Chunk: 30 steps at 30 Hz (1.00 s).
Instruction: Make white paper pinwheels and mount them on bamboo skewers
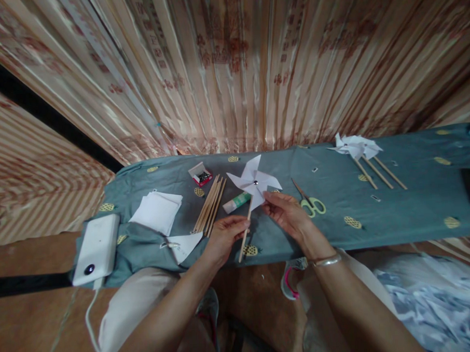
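Observation:
I hold a white paper pinwheel [254, 181] with a metal pin at its centre, mounted on a thin wooden stick [245, 235]. My left hand [225, 236] is closed round the stick below the wheel. My right hand [284, 211] pinches the lower right blade of the wheel. Both hands hover over the front edge of a low bench covered in teal cloth [377, 216].
On the cloth lie a bundle of wooden sticks [210, 205], a glue stick [236, 202], a small box of pins [200, 174], green-handled scissors [311, 202], a stack of white paper squares [157, 212], a white power bank [96, 248] and finished pinwheels [356, 147]. A striped curtain hangs behind.

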Motion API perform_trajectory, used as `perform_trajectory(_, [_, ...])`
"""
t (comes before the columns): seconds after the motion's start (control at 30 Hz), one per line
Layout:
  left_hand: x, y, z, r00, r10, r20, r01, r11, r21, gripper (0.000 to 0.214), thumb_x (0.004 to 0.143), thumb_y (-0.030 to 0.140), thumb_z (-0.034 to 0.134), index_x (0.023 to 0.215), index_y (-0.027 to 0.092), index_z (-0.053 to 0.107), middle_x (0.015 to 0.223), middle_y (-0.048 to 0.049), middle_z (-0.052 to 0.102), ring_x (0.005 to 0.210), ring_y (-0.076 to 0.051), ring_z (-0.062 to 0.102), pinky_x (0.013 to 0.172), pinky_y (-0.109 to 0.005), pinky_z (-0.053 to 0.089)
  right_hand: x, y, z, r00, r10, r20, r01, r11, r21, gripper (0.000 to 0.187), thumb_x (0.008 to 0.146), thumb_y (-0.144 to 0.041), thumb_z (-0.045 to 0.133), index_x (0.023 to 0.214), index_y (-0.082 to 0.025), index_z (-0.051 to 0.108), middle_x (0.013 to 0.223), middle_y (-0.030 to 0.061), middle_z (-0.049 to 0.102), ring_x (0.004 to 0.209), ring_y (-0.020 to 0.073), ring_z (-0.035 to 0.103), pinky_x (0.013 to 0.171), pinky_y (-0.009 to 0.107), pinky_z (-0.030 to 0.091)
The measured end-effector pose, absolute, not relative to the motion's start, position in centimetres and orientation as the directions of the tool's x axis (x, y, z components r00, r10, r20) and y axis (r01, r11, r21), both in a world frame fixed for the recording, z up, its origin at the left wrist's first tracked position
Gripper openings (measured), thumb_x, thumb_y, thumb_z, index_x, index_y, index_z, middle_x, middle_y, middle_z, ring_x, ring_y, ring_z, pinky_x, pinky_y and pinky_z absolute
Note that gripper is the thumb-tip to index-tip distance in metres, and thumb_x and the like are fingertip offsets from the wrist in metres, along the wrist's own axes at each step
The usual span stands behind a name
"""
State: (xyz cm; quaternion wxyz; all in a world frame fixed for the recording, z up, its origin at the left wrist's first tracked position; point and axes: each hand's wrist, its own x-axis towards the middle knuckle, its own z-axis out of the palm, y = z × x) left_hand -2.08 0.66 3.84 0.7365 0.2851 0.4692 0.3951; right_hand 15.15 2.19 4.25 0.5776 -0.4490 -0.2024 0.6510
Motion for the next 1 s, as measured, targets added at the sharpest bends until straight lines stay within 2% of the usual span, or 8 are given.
perform_trajectory(0.23, [-2.1,0.7,3.7,0.249,0.852,-0.46,-0.303,0.519,0.799,0.039,0.042,0.035,0.094,0.066,0.012,0.073,0.062,-0.001,0.067,0.056,-0.008,0.057,0.059,-0.022,0.046,14.6,2.0,4.3,0.054,0.936,-0.348,-0.562,-0.26,-0.785,0.033,0.046,-0.037,0.094,0.063,-0.018,0.073,0.059,-0.0009,0.07,0.049,0.0062,0.056,0.048,0.018,0.048])
perform_trajectory(0.47, [-2.0,0.7,3.7,0.251,0.851,-0.46,-0.315,0.522,0.793,0.038,0.041,0.034,0.094,0.065,0.012,0.073,0.062,-0.0009,0.067,0.056,-0.008,0.057,0.059,-0.021,0.045,14.1,1.9,4.0,0.051,0.932,-0.358,-0.558,-0.271,-0.784,0.034,0.045,-0.039,0.094,0.063,-0.018,0.073,0.059,-0.0022,0.069,0.052,0.0051,0.058,0.049,0.015,0.047])
perform_trajectory(0.77, [-2.0,0.5,3.7,0.262,0.864,-0.431,-0.328,0.5,0.802,0.039,0.041,0.035,0.093,0.064,0.012,0.073,0.061,-0.0016,0.066,0.057,-0.009,0.057,0.06,-0.022,0.045,13.4,1.0,3.9,0.011,0.948,-0.319,-0.519,-0.268,-0.812,0.032,0.046,-0.037,0.094,0.064,-0.02,0.073,0.065,-0.0027,0.071,0.054,0.0075,0.057,0.053,0.021,0.049])
perform_trajectory(1.0, [-1.5,-0.1,3.6,0.276,0.871,-0.407,-0.369,0.487,0.791,0.04,0.039,0.037,0.094,0.064,0.012,0.074,0.059,-0.0023,0.066,0.056,-0.009,0.056,0.058,-0.021,0.044,11.9,-0.4,4.1,0.078,0.956,-0.281,-0.522,-0.201,-0.829,0.032,0.045,-0.038,0.093,0.062,-0.021,0.073,0.064,-0.0032,0.07,0.058,0.0086,0.06,0.057,0.02,0.049])
